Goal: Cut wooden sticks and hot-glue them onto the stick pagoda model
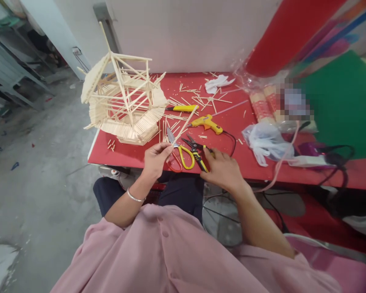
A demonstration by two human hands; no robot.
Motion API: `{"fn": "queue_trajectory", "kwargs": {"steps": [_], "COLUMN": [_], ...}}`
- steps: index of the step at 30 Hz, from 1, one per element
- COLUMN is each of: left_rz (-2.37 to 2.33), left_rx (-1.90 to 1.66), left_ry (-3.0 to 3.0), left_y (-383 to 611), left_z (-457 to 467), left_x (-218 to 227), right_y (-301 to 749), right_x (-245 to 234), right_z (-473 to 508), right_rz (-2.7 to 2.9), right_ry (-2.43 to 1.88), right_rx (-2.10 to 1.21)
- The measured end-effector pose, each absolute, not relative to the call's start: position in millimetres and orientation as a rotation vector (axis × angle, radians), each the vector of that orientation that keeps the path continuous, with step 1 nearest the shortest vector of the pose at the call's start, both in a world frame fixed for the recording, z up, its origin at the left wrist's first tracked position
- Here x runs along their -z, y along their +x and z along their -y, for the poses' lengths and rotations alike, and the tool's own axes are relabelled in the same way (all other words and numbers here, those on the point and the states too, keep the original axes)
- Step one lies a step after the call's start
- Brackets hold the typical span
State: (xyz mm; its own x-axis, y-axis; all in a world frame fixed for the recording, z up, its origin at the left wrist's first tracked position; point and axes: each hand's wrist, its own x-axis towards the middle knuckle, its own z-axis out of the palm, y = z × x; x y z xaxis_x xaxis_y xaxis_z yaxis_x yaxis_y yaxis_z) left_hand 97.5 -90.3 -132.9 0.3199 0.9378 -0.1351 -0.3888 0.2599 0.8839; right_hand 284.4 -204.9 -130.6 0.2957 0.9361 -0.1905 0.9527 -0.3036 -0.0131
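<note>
Between the thumb and fingers of my left hand (157, 162) is a thin pale wooden stick (187, 123), slanting up and to the right over the table. My right hand (223, 170) has its fingers around the black-and-yellow handles of a pair of cutting pliers (196, 152), whose jaws point away from me and stand apart. Scissors (188, 158) with one red and one yellow handle lie between my hands. Beyond them are a yellow glue gun (208, 122) and a yellow utility knife (185, 108). A wooden stick structure (146, 122) with a flared, many-sided rim stands at the left.
Loose sticks (212, 100) and offcuts litter the red table (131, 160). Crumpled white tissue (218, 83) lies at the back. Rightward are a plastic bag (266, 142), wrapped stick bundles (260, 105), cables and a green board (341, 106).
</note>
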Motion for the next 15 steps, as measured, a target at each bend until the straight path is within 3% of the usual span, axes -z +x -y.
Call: {"fn": "queue_trajectory", "kwargs": {"steps": [5, 10, 12, 15], "left_rz": [-0.784, -0.799, -0.789, -0.761], "left_rx": [-1.047, -1.058, -1.057, -1.041], "left_ry": [0.865, 0.892, 0.900, 0.881], "left_y": [94.9, 84.0, 82.0, 84.3], "left_z": [92.0, 86.1, 83.3, 81.4], "left_x": [133.9, 134.2, 133.8, 131.4], "right_y": [288.9, 311.2, 319.9, 317.0], "right_x": [132.2, 131.1, 127.1, 122.8], "right_z": [196.3, 197.9, 208.8, 231.7], "right_rz": [-1.792, -1.801, -1.725, -1.470], "right_ry": [2.451, 2.695, 2.852, 2.832], "right_rx": [0.368, 0.794, 1.280, 2.435]}}
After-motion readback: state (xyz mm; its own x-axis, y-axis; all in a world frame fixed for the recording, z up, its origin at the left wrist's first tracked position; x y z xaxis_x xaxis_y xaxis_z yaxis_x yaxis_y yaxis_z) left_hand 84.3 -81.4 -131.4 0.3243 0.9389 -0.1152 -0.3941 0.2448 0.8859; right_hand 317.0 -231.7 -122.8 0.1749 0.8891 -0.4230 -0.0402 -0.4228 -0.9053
